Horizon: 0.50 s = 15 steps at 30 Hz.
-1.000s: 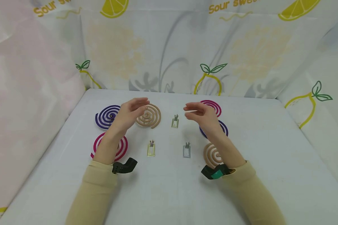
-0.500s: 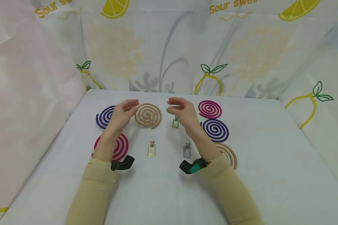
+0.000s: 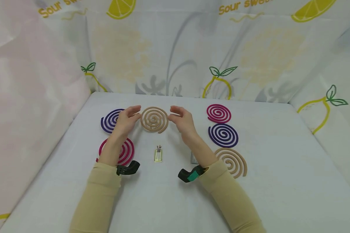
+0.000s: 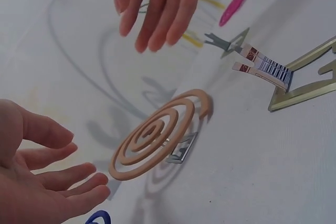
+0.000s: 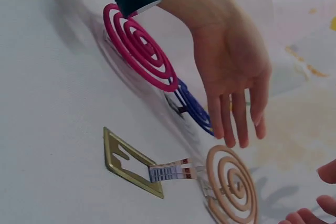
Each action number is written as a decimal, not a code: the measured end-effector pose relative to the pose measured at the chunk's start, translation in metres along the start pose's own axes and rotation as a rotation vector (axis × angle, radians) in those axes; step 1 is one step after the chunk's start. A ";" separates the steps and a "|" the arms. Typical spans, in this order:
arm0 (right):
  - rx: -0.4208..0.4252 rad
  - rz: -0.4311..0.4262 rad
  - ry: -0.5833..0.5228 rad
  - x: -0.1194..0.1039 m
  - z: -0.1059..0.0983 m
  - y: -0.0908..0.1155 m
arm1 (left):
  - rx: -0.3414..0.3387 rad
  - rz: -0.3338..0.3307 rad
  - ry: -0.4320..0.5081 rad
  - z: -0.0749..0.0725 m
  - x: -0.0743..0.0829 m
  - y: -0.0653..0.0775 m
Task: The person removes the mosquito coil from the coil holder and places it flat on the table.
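Observation:
A tan mosquito coil [image 3: 153, 119] lies flat at the middle back of the table. In the left wrist view it sits raised on a small metal stand [image 4: 184, 149]. My left hand [image 3: 127, 120] is at its left edge, thumb and fingers apart and loosely bent, holding nothing. On the coil's right side, my right hand [image 3: 183, 122] faces it with relaxed fingers and no grip on anything. Nearer me lies a gold coil stand [image 3: 158, 155] with its prongs bent up. A silver stand [image 3: 193, 158] is partly covered by my right wrist.
At left lie a dark blue coil [image 3: 107, 120] and a pink coil [image 3: 132, 150], both partly behind my left arm. Along the right stand a pink coil [image 3: 218, 113], a blue coil [image 3: 223, 134] and a tan coil [image 3: 229, 162]. A printed curtain [image 3: 175, 42] borders the table.
My right hand has moved left, from the right-hand coils to beside the middle tan coil, covering the back stand. My left hand has shifted slightly left, off the coil's edge. The coils stay put.

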State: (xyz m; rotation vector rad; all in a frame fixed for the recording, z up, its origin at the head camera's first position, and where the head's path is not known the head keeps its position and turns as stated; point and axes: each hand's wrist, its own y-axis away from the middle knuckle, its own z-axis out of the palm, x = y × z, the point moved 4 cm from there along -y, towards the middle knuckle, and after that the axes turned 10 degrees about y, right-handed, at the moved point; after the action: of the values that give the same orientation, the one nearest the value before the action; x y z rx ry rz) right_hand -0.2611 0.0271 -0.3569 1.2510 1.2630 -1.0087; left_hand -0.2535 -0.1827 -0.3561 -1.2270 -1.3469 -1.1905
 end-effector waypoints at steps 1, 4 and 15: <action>-0.004 0.007 -0.008 0.003 0.002 -0.001 | -0.002 -0.001 0.000 0.001 0.000 0.000; -0.020 0.045 -0.026 0.012 0.008 -0.003 | -0.009 -0.008 -0.001 0.003 -0.004 -0.002; -0.014 0.147 -0.079 0.037 0.022 -0.007 | -0.014 -0.030 0.038 0.012 -0.016 -0.006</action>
State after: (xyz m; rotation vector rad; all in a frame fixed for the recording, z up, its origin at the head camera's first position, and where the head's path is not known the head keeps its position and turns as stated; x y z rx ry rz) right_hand -0.2624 0.0091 -0.3960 1.2618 1.0987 -0.9330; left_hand -0.2588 -0.1726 -0.3734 -1.1921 -1.3355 -1.2397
